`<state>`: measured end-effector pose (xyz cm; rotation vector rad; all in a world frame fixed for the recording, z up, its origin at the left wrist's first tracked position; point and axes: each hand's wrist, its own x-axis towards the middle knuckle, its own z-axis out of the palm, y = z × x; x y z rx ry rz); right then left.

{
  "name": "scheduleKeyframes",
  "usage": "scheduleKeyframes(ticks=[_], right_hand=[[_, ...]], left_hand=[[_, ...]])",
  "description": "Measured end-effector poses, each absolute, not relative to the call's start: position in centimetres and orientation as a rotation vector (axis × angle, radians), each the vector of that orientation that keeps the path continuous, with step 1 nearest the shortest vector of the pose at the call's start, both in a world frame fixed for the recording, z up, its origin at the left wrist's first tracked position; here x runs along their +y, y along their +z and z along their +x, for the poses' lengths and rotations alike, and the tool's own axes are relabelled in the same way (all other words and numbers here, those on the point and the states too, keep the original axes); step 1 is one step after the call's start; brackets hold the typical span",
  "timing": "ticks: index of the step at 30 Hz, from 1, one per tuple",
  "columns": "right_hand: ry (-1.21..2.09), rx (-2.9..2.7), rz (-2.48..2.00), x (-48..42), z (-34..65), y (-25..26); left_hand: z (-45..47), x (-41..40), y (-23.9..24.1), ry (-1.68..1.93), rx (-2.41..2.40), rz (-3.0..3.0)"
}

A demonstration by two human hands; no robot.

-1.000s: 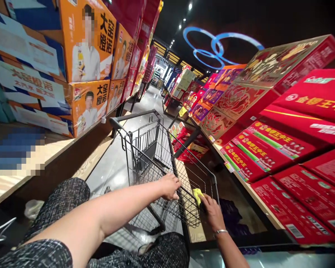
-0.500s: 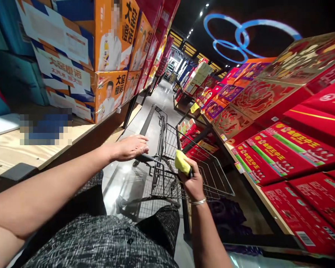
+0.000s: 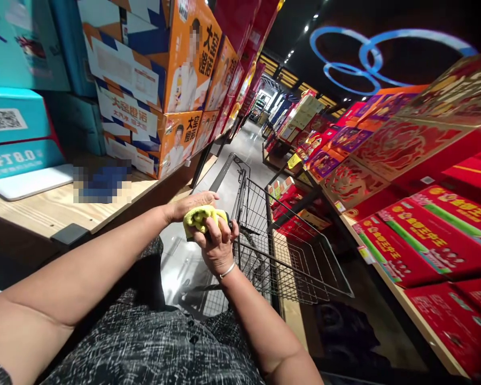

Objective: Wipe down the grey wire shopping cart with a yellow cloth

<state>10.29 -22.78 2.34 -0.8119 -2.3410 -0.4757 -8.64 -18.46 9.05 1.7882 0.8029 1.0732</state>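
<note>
My right hand is closed round a yellow cloth and presses it onto the near handle bar of a black wire shopping cart. My left hand lies just behind the cloth on the same bar, its fingers curled over the bar and partly hidden by the cloth. A thin bracelet sits on my right wrist. The cart basket looks bare inside and points away down the aisle.
Orange drink cartons are stacked on a wooden shelf to the left, with teal boxes nearer me. Red gift boxes fill the slanted shelves on the right. The glossy aisle floor runs ahead between them.
My right hand carried the yellow cloth from the cart's right rim up and left to the handle bar, meeting my left hand. The view has turned left.
</note>
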Motion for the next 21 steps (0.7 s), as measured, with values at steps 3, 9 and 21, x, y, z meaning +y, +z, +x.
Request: scheduleKeyframes(ticks=[3,9,21], right_hand=[[-0.487,-2.357,-0.773,-22.0,9.5,3.1],[-0.442,-2.386,-0.801,-21.5,8.9,5.9],[-0.504,-2.475,-0.700,-19.6,8.0,5.1]], left_hand=[[-9.6,-17.8,8.9,1.037,0.817,1.752],[-11.1,-17.0,8.7,1.074,0.914,1.701],[-13.7,-15.8,9.2,1.254,0.907,1.938]])
